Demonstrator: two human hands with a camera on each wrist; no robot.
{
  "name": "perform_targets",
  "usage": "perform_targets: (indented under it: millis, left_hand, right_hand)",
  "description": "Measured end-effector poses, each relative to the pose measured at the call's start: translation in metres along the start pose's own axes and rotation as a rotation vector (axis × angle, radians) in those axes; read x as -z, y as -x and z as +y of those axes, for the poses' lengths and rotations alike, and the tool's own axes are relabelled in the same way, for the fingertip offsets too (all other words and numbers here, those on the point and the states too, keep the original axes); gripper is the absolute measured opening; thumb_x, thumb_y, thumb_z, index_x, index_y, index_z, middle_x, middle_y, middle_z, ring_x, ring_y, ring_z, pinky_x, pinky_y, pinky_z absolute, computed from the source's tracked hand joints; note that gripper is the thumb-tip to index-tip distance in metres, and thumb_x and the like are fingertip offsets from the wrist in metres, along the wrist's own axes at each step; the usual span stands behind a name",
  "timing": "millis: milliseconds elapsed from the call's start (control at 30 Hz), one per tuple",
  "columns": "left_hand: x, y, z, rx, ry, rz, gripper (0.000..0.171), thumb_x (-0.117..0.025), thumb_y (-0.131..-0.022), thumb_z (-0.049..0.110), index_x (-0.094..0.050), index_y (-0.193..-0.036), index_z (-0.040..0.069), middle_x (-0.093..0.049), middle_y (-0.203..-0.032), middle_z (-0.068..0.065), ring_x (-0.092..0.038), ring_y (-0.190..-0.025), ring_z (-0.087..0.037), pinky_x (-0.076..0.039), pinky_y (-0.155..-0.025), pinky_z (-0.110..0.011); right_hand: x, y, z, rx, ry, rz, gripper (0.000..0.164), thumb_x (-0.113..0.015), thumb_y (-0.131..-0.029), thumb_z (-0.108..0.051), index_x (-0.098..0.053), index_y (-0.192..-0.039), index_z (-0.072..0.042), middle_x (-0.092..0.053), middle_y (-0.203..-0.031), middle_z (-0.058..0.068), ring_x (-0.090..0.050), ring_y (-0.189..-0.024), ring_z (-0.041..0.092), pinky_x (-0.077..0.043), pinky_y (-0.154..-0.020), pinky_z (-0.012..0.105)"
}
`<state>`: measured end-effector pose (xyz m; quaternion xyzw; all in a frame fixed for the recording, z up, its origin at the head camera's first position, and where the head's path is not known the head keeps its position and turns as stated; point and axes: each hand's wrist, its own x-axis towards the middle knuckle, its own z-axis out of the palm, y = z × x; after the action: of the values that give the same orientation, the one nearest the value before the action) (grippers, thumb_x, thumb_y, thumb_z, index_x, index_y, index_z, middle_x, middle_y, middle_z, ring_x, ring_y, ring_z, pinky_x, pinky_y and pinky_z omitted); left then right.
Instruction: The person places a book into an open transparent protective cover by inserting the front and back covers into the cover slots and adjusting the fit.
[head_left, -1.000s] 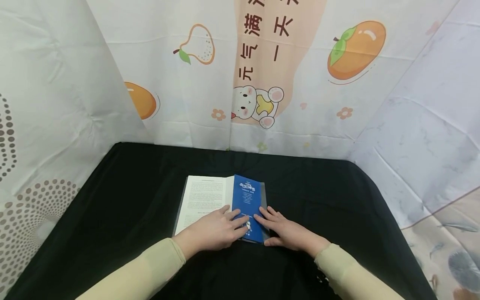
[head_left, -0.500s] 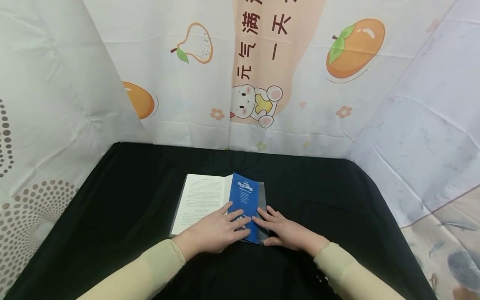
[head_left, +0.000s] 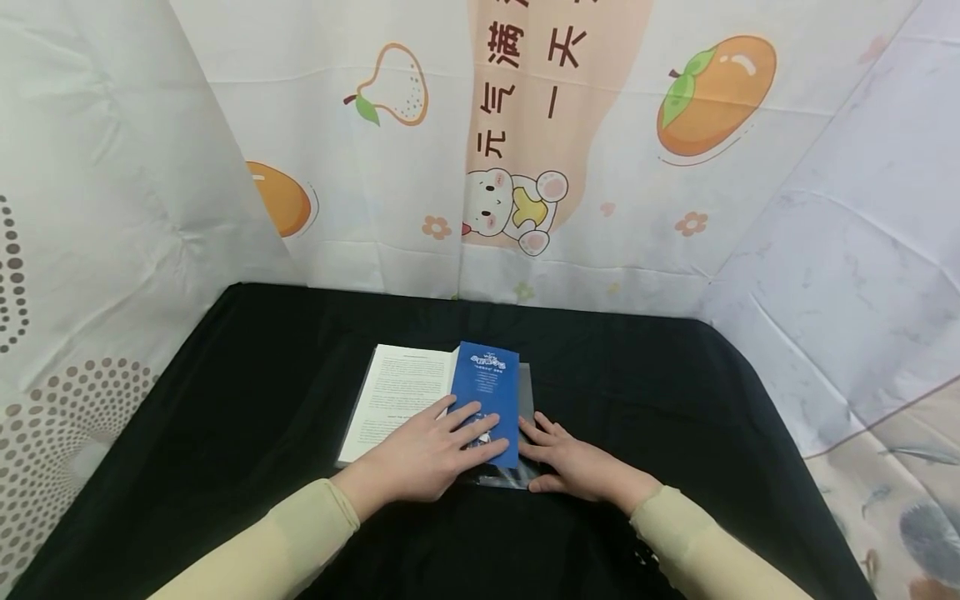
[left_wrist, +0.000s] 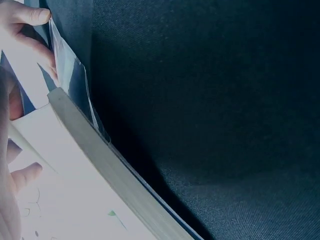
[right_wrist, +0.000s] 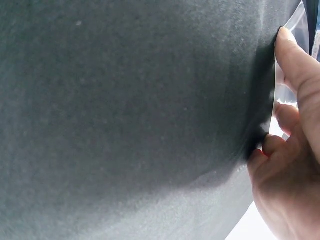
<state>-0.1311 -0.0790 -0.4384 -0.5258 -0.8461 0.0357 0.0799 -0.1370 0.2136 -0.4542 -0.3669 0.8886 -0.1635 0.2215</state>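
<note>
An open book (head_left: 401, 387) lies with its printed page to the left and a blue cover flap (head_left: 483, 379) to the right. A clear plastic book cover (head_left: 506, 477) extends past the flap at the right and along the front edge. My left hand (head_left: 431, 446) rests on the flap with its fingers spread and straight. At the plastic's right edge, my right hand (head_left: 577, 467) holds the cover, its thumb (right_wrist: 295, 60) at the near corner. The left wrist view shows the thick page block (left_wrist: 115, 165) and the plastic standing slightly off the cloth.
A black cloth (head_left: 300, 367) covers the table. Printed white curtains (head_left: 585, 225) hang behind it and at both sides. A small dark-and-white patterned item (head_left: 643, 557) shows beside the right sleeve.
The blue flap has shifted away from me and slightly left, with my left hand on it. More clear plastic shows at its front edge. My right hand has stayed nearly in place.
</note>
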Motion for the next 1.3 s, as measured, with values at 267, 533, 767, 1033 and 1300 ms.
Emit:
perform_targets:
  millis: [267,533,767,1033,1300]
  left_hand:
    - [0.006,-0.007,-0.005,0.018,0.053,0.057,0.082,-0.060,-0.092,0.035,-0.007,-0.154,0.034,-0.019,-0.159,-0.006,-0.030,-0.138,-0.032,-0.029,-0.109,-0.056]
    - [0.012,-0.009,-0.013,0.014,0.068,0.069,0.074,-0.059,-0.091,0.032,-0.018,-0.153,0.033,-0.016,-0.160,-0.006,-0.020,-0.141,-0.035,-0.030,-0.106,-0.063]
    - [0.012,-0.007,-0.017,0.041,0.110,0.013,0.070,-0.056,-0.092,0.032,-0.021,-0.152,0.038,-0.014,-0.161,-0.004,-0.012,-0.143,-0.036,-0.026,-0.103,-0.069]
    - [0.008,-0.001,-0.019,0.105,0.219,-0.050,0.060,-0.055,-0.094,0.041,-0.028,-0.148,0.042,-0.005,-0.162,0.000,-0.004,-0.144,-0.037,-0.027,-0.100,-0.072]
    - [0.004,0.004,-0.023,0.116,0.247,-0.089,0.060,-0.054,-0.095,0.049,-0.028,-0.148,0.042,-0.009,-0.161,0.000,-0.004,-0.144,-0.036,-0.026,-0.100,-0.073]
  right_hand:
    - [0.000,0.002,0.003,-0.015,-0.030,0.007,0.062,-0.057,-0.095,-0.042,-0.034,-0.149,-0.023,-0.011,-0.160,0.006,-0.003,-0.143,0.034,-0.023,-0.109,0.062]
    - [0.000,0.001,0.003,-0.002,-0.026,-0.003,0.065,-0.056,-0.096,-0.041,-0.024,-0.151,-0.030,-0.010,-0.160,0.006,-0.003,-0.143,0.036,-0.024,-0.109,0.062]
    - [0.001,0.000,0.003,0.006,-0.024,-0.005,0.065,-0.056,-0.096,-0.041,-0.024,-0.151,-0.030,-0.010,-0.160,0.006,-0.004,-0.143,0.036,-0.024,-0.108,0.063]
    - [0.000,0.001,0.006,0.021,-0.022,-0.002,0.063,-0.056,-0.096,-0.042,-0.030,-0.151,-0.024,-0.010,-0.160,0.008,-0.004,-0.143,0.037,-0.024,-0.108,0.063]
    - [-0.001,0.002,0.006,0.042,-0.033,0.011,0.062,-0.055,-0.097,-0.043,-0.031,-0.150,-0.023,-0.012,-0.160,0.010,-0.005,-0.142,0.039,-0.023,-0.108,0.064]
